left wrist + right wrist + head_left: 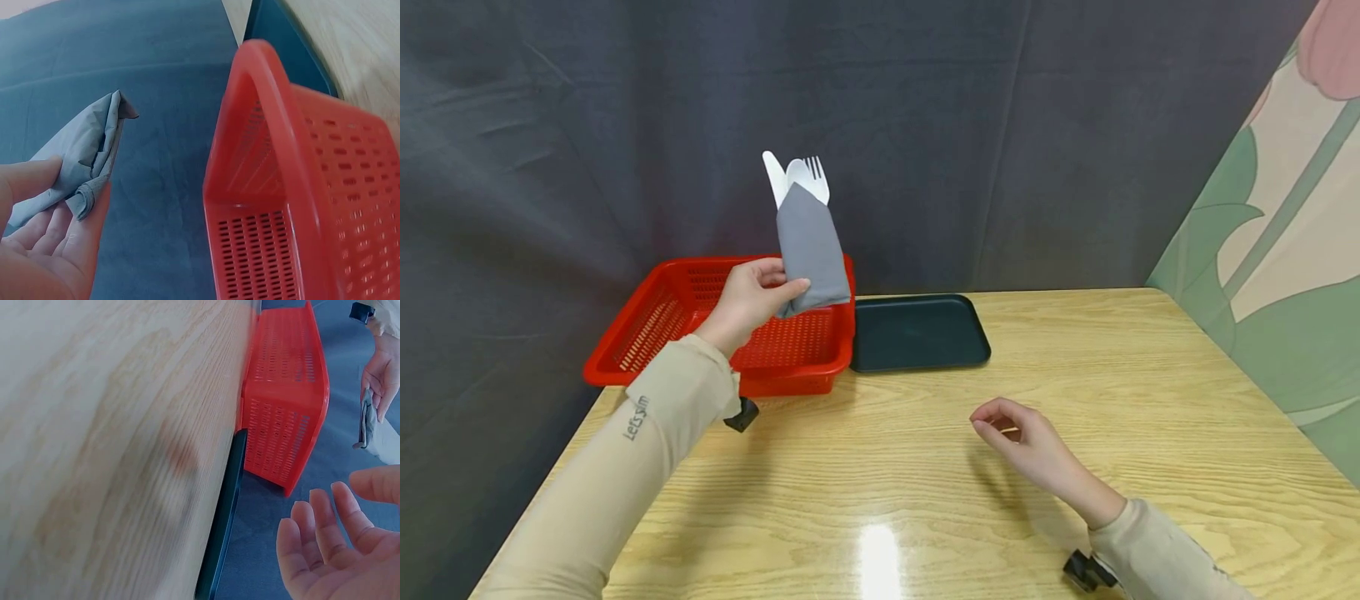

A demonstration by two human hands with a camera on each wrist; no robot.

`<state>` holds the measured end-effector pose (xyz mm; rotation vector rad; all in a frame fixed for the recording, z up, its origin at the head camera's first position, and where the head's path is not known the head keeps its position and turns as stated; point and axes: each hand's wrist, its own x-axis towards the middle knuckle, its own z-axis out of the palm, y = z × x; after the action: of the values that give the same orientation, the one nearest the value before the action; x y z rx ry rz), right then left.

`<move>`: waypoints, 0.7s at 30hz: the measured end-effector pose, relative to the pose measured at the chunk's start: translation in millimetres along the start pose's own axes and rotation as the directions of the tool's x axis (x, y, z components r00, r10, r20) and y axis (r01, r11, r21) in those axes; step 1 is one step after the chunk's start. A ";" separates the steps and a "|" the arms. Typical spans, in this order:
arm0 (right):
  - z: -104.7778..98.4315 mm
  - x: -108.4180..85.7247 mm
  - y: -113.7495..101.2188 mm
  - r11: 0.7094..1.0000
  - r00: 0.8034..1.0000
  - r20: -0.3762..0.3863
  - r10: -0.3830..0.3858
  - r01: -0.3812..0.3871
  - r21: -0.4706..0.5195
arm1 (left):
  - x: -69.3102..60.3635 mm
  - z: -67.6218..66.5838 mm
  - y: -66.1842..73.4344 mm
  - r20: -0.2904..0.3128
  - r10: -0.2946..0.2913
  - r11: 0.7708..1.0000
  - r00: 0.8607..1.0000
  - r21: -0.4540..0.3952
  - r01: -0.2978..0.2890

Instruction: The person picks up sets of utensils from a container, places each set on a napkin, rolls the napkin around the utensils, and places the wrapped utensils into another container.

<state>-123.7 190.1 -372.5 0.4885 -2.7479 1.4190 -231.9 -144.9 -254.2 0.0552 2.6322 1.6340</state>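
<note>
My left hand (751, 298) pinches the lower end of a folded grey napkin (811, 246) between thumb and fingers, holding it up above the red basket. Out of the napkin's top stick a white plastic knife (774, 177), a spoon (797, 172) and a fork (817, 180). The left wrist view shows the napkin's folded bottom edge (94, 150) between thumb and fingers; the cutlery is hidden there. My right hand (1026, 442) hovers over the table at the right, fingers loosely curved, with nothing in it.
A red perforated basket (790, 369) stands at the table's back left. Beside it on the right lies a dark flat tray (921, 333). The wooden table (1075, 358) meets a dark curtain (925, 150) behind, and a flower-patterned wall (1300, 292) is on the right.
</note>
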 end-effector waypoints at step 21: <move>1.0 -2.9 2.3 1.000 1.000 0.009 0.005 -0.005 0.001 | 20.0 -16.8 -9.4 -0.041 -0.007 0.994 0.999 0.105 0.011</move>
<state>-121.5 191.3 -375.4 0.4898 -2.7576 1.4225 -252.9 -163.1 -255.5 0.0137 2.7421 1.5084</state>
